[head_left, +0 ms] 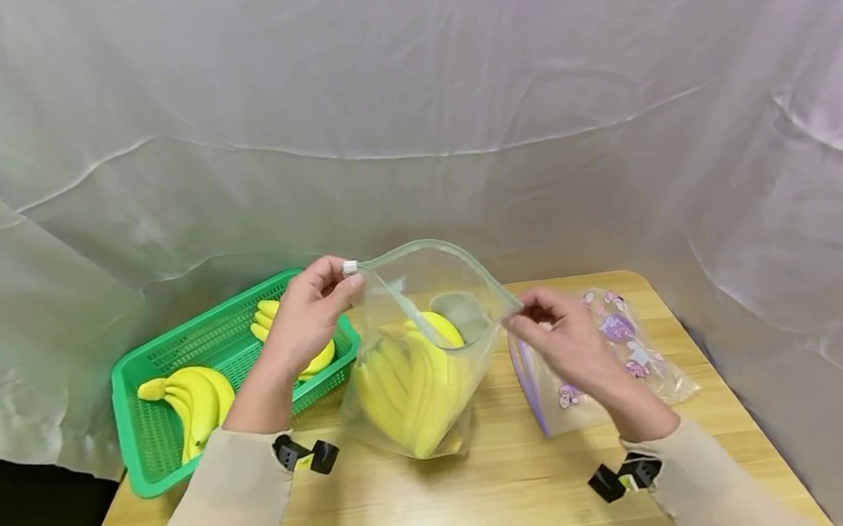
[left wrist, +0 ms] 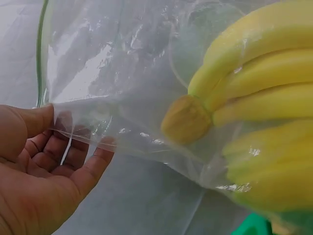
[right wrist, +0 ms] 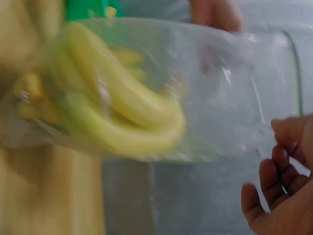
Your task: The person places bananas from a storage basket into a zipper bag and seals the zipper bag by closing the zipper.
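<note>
A clear slider zip bag [head_left: 374, 317] with a pale green rim hangs between my two hands, its mouth spread wide. Inside it lie yellow bananas [head_left: 410, 389] in bunches; a brown stem end [left wrist: 187, 120] shows through the plastic in the left wrist view. My left hand [head_left: 306, 315] pinches the rim's left corner, beside the white slider [head_left: 350, 267]. At the opposite corner, my right hand [head_left: 567, 338] pinches the rim between thumb and fingers. Whether the bag's bottom touches the table I cannot tell.
A green plastic basket [head_left: 130, 439] stands at the left with one banana bunch [head_left: 196, 400] at its near end and more bananas [head_left: 317, 361] partly behind my left arm. Under my right hand lies a flat printed zip bag [head_left: 657, 372] on the wooden table [head_left: 413, 514]. Grey cloth [head_left: 410, 130] hangs behind.
</note>
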`<state>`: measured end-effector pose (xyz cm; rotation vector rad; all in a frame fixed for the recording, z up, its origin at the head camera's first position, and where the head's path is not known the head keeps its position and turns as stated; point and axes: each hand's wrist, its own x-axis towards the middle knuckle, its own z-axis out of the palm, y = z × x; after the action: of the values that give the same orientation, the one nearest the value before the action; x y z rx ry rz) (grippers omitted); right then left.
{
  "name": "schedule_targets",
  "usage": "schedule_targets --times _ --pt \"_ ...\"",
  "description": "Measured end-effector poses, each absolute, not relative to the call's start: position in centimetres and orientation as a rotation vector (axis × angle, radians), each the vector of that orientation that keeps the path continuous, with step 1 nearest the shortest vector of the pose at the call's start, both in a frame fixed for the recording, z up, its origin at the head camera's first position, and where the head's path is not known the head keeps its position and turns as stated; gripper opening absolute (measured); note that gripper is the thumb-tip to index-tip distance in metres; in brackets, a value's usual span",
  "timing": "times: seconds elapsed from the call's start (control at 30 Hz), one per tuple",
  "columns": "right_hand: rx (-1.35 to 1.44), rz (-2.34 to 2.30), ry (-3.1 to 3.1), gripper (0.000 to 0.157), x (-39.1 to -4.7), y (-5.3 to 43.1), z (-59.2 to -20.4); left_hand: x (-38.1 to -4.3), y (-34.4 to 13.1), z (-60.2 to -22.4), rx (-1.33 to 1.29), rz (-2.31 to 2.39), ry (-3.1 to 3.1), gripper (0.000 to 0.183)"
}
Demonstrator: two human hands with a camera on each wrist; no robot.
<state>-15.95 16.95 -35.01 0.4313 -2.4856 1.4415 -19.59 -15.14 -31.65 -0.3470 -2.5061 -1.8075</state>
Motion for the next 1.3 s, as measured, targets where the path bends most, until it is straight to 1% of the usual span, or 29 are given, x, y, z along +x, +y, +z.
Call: schedule_targets --times 0.13,0.2,0.33,0.43,0.57,0.67,0.77,0.9,0.97,1.03,1.23,1.3 --pt "0.471 1.658 -2.375 0.007 -16.3 18.7 -33.3 -18.0 -16.1 -31.0 -0.330 -1.755 -2.521 0.028" --pt "0.484 1.771 -2.262 0.007 -16.5 19.3 -32.7 -17.2 -16.4 -30.7 -0.329 -1.715 -2.528 0.028" --pt "0.417 1.808 -2.048 0.008 -17.1 19.7 -32.1 -15.7 -16.6 -30.6 -0.318 -1.597 -2.554 0.026" --pt "0.362 1.739 -2.056 0.011 -17.6 19.7 -32.8 -15.0 -16.5 -31.2 -0.298 -1.534 -2.579 0.023" --pt "0.350 1.734 -2.169 0.015 -17.8 19.8 -34.5 -14.8 -16.1 -32.4 -0.279 -1.589 -2.579 0.022" --pt "0.368 1.852 -2.178 0.014 -17.9 19.9 -35.5 -14.7 -16.0 -33.3 -0.277 -1.644 -2.550 0.022" --pt "0.462 2.013 -2.158 0.012 -17.8 20.0 -35.9 -14.6 -16.2 -33.7 -0.290 -1.667 -2.519 0.023" --pt "0.574 1.855 -2.346 0.013 -17.8 20.2 -35.7 -14.8 -16.8 -33.9 -0.342 -1.617 -2.537 0.022" --pt "0.568 1.676 -2.458 0.015 -17.7 20.2 -35.5 -14.9 -17.2 -33.9 -0.373 -1.538 -2.588 0.020" --pt "0.552 1.542 -2.531 0.013 -17.7 20.3 -35.2 -15.1 -17.6 -33.8 -0.416 -1.448 -2.646 0.018" --pt "0.625 1.444 -2.631 0.006 -17.6 21.0 -34.6 -15.6 -18.3 -33.3 -0.574 -1.148 -2.778 0.006" --pt "0.682 1.386 -2.638 0.008 -17.5 21.3 -34.8 -15.6 -18.3 -33.3 -0.642 -0.986 -2.775 0.008"
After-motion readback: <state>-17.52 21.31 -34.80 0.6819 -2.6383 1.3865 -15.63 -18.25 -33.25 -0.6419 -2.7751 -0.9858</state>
